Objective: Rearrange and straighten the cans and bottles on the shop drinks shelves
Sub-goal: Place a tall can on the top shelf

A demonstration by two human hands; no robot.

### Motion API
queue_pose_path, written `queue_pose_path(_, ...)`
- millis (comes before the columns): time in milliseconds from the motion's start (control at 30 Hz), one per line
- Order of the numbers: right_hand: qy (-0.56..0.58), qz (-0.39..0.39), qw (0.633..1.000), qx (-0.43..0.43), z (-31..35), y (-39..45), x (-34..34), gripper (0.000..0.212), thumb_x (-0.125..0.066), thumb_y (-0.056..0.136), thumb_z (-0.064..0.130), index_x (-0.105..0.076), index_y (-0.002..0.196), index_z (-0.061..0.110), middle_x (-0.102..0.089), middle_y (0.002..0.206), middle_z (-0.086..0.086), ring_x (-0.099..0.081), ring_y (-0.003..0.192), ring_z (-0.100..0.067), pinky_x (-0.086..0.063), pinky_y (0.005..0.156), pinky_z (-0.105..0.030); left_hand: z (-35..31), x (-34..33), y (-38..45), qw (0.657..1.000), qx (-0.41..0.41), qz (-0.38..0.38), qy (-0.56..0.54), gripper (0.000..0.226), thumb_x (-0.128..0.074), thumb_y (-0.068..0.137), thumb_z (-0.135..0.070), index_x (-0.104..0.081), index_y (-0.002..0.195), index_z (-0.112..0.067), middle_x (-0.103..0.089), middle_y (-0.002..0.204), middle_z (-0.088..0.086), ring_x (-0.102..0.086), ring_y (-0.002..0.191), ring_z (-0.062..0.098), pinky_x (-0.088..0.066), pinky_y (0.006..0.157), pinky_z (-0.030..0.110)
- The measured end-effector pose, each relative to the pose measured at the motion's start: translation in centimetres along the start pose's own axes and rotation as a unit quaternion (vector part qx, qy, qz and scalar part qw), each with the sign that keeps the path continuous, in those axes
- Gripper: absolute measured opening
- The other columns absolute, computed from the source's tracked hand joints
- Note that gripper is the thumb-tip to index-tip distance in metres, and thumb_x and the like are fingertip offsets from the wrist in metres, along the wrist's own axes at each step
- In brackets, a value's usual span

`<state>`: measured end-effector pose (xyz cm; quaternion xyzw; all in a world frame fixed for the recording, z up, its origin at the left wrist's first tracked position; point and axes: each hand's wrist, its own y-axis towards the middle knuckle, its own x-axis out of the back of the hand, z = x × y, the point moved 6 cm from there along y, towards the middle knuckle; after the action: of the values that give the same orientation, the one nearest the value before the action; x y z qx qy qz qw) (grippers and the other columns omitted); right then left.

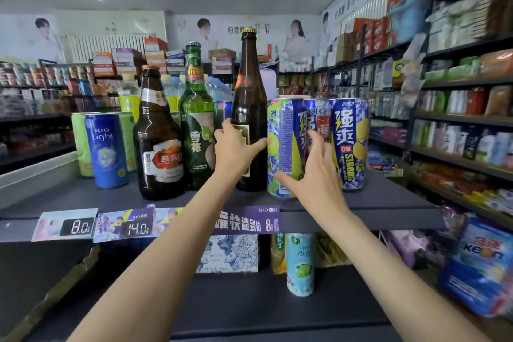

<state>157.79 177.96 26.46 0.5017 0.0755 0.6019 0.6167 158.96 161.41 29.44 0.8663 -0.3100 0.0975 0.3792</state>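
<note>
Two bare arms reach up and forward to the top shelf (pixel 388 203), both forearms extended from the lower frame edge. Left hand (pixel 236 147) grips the tall brown bottle (pixel 248 86) at its lower body: thumb laid across the front toward the right, fingers curled round the left side over the label. Bottle stands upright on the shelf, gold cap on top, touching or just beside the green-and-blue can (pixel 283 147) to its right. Right hand (pixel 313 172) is spread, fingers straight and apart, palm facing the cans; thumb lies against the lower front of the green-and-blue can, index finger points up in front of the rear can (pixel 317 116). Cannot tell whether the fingers actually press the can or just hover at it; nothing is clasped. Blue lemon can (pixel 351 144) stands just right of this hand, upright, label forward. Left of the held bottle: green bottle (pixel 197 119), then short brown bottle (pixel 159 133) nearer the shelf edge, both upright and close together. Further left, blue Rio Light can (pixel 107 150) with pale green cans behind it. Price tags (pixel 80 226) along the shelf lip read 8.0 and 14.0. Lower shelf holds a pale blue can (pixel 300 264), upright, between the two forearms.
</note>
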Motion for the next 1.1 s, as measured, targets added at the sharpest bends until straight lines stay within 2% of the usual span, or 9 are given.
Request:
queue_pose_path(167,-0.004,0.002,1.000,-0.003,0.0,0.1,-0.4,0.090,-0.074,0.077,0.033,-0.015,0.144,0.014,-0.032,0.135,-0.009,-0.041,0.122,-0.025,-0.037,0.094,-0.030,0.0,1.5,-0.9,1.000,-0.011,-0.003,0.006,0.089,-0.074,0.075,-0.036,-0.024,0.139,0.000,-0.042,0.129,0.021,-0.043,0.118,0.033,-0.036,0.099,0.037)
queue_pose_path(400,-0.033,-0.026,0.999,-0.005,0.6,0.1,-1.3,0.089,-0.073,0.078,0.034,-0.016,0.143,0.012,-0.034,0.130,-0.011,-0.044,0.119,-0.030,-0.041,0.091,-0.035,0.5,3.3,-1.5,1.000,-0.022,-0.012,-0.003,0.085,-0.076,0.073,-0.035,-0.030,0.135,0.000,-0.049,0.126,0.018,-0.046,0.119,0.030,-0.038,0.093,0.031)
queue_pose_path(467,-0.047,-0.026,0.999,0.000,0.8,0.1,-1.5,0.088,-0.071,0.079,0.035,-0.016,0.144,0.012,-0.034,0.130,-0.012,-0.044,0.118,-0.030,-0.042,0.089,-0.037,0.6,3.8,-1.8,1.000,-0.027,-0.012,0.003,0.083,-0.075,0.075,-0.035,-0.030,0.136,0.000,-0.047,0.126,0.017,-0.042,0.121,0.028,-0.035,0.090,0.025)
queue_pose_path(533,-0.049,-0.027,0.998,-0.001,0.9,-0.1,-0.9,0.087,-0.071,0.080,0.035,-0.017,0.144,0.010,-0.034,0.131,-0.013,-0.043,0.118,-0.031,-0.041,0.091,-0.036,0.8,4.4,-2.1,0.999,-0.030,-0.014,0.002,0.085,-0.074,0.076,-0.036,-0.028,0.138,-0.001,-0.043,0.130,0.017,-0.042,0.121,0.028,-0.036,0.092,0.027)
queue_pose_path(600,0.000,-0.063,0.998,0.014,1.8,0.5,1.0,0.082,-0.071,0.079,0.034,-0.023,0.141,0.009,-0.036,0.131,-0.012,-0.045,0.116,-0.028,-0.040,0.094,-0.034,1.2,4.5,-2.2,0.999,-0.033,-0.008,-0.020,0.086,-0.073,0.076,-0.036,-0.025,0.140,-0.003,-0.042,0.132,0.013,-0.044,0.120,0.024,-0.035,0.092,0.024)
queue_pose_path(700,0.116,-0.098,0.986,0.067,5.3,3.3,3.6,0.071,-0.071,0.080,0.030,-0.031,0.135,0.007,-0.041,0.126,-0.010,-0.048,0.111,-0.022,-0.043,0.097,-0.037,2.0,3.8,-2.3,0.997,-0.029,0.029,-0.072,0.088,-0.074,0.077,-0.029,-0.019,0.143,-0.009,-0.046,0.130,0.003,-0.046,0.113,0.011,-0.034,0.082,0.008)
queue_pose_path(833,0.144,0.005,0.986,0.090,9.9,8.0,1.4,0.078,-0.069,0.082,0.033,-0.023,0.140,0.007,-0.037,0.139,-0.011,-0.040,0.127,-0.023,-0.035,0.107,-0.036,3.1,3.0,-2.5,0.992,0.001,0.077,-0.102,0.093,-0.080,0.071,-0.026,-0.021,0.142,-0.014,-0.051,0.125,0.003,-0.054,0.096,0.013,-0.046,0.054,0.003)
queue_pose_path(967,0.157,0.085,0.981,0.076,11.5,10.1,-2.5,0.077,-0.069,0.082,0.036,-0.024,0.136,0.004,-0.048,0.132,-0.014,-0.047,0.121,-0.028,-0.040,0.098,-0.036,3.3,3.1,-2.7,0.992,-0.001,0.077,-0.102,0.087,-0.079,0.072,-0.028,-0.025,0.139,-0.015,-0.052,0.116,0.000,-0.055,0.091,0.012,-0.046,0.052,0.004)
queue_pose_path(1100,0.198,0.103,0.973,0.053,11.9,10.6,-3.6,0.070,-0.069,0.082,0.034,-0.029,0.131,0.002,-0.051,0.129,-0.015,-0.050,0.118,-0.029,-0.043,0.096,-0.036,3.7,3.2,-2.8,0.986,-0.002,0.060,-0.156,0.092,-0.083,0.062,-0.038,-0.032,0.137,-0.019,-0.057,0.120,-0.002,-0.057,0.104,0.014,-0.050,0.060,0.008)
